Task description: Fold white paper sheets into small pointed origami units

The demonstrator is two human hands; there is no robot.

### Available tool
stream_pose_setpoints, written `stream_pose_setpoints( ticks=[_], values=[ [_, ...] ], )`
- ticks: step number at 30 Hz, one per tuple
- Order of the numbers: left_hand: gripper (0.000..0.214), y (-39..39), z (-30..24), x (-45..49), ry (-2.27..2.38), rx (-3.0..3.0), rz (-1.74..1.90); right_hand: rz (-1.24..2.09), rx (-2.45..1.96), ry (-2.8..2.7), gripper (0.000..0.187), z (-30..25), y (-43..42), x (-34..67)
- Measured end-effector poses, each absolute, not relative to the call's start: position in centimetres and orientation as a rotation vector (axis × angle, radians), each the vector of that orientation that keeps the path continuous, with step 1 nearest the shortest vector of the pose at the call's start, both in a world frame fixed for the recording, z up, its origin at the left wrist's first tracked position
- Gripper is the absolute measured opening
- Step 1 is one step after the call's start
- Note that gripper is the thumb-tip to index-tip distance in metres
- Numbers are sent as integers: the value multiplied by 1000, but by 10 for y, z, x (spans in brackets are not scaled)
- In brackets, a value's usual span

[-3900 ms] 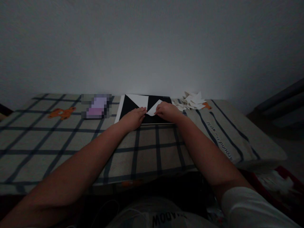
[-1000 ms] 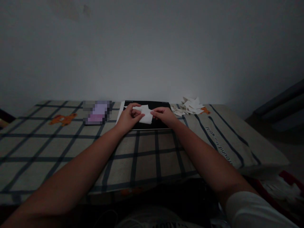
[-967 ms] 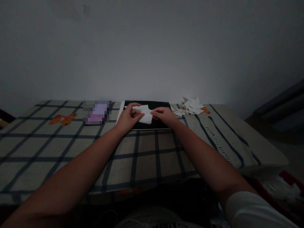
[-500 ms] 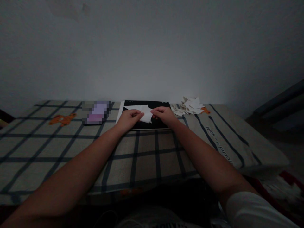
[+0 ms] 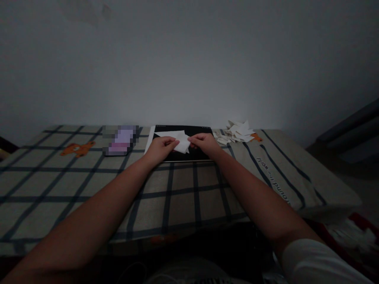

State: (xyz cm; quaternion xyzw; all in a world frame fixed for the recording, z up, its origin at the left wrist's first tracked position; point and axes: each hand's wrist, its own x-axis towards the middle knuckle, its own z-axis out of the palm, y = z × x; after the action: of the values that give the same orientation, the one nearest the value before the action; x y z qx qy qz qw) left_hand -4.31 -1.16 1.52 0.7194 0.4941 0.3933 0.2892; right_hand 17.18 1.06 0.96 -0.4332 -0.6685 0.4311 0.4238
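A piece of folded white paper [image 5: 182, 145] is held just above a black sheet or pad [image 5: 204, 154] with a pale left edge. On its left side my left hand [image 5: 162, 149] pinches it between thumb and fingers. My right hand [image 5: 205, 142] is closed on the paper's right corner, thumb against fingertips. Another flat part of white paper [image 5: 174, 134] reaches out behind the left fingers; whether it belongs to the same piece I cannot tell. The fingers partly cover the folds.
Right of the black pad lies a loose pile of folded white paper pieces [image 5: 239, 131]. A phone [image 5: 122, 141], blurred out, rests to the left. Everything is on a checked tablecloth [image 5: 180, 185], against a plain wall [image 5: 189, 71].
Both hands keep their grip in almost the same place. The lower edge of the paper between them has shifted very slightly.
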Motion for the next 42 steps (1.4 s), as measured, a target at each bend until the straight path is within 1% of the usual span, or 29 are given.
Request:
stream_pose_setpoints(
  ticks=[14,24,27,31,37,42],
  values=[
    [34,-6,11,-46,1319,1958,1022,1023,-1102,-1750,29,4,15,175],
    [34,-13,13,-45,1259,2027,791,931,-1044,-1884,20,11,10,175],
    [31,-13,13,-45,1268,1981,835,884,-1063,-1917,17,11,8,174],
    [30,-11,14,-45,1299,1770,942,881,-1093,-1787,18,8,11,174],
    [24,-5,12,-46,1173,1381,1036,925,-1129,-1574,27,5,16,175],
    [16,-5,13,-43,1215,1354,1098,921,-1114,-1551,29,6,15,174]
  ],
)
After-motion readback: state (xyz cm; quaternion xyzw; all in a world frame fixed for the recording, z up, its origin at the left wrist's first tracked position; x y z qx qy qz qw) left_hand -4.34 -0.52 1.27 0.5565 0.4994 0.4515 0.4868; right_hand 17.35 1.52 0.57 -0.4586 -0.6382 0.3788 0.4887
